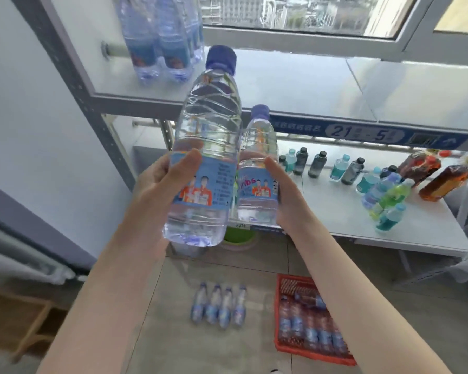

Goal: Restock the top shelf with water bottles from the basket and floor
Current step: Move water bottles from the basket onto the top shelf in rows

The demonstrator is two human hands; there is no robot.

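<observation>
My left hand point(162, 182) grips a clear water bottle point(208, 125) with a blue cap and blue label, held upright in front of the shelving. My right hand point(284, 190) grips a second, like bottle point(257, 168) just to its right, slightly lower. The top shelf point(295, 85) is a white board; several water bottles point(162, 41) stand at its back left corner. On the floor below stands a row of several water bottles point(219, 306). Beside them a red basket point(289, 282) holds several more bottles.
The lower shelf point(335, 211) carries several small dark and teal bottles, green bottles and brown drink bottles point(438, 179) at the right. A blue price strip point(368, 133) runs along the top shelf's front edge. A green tub point(238, 236) sits under the shelf. A window is behind.
</observation>
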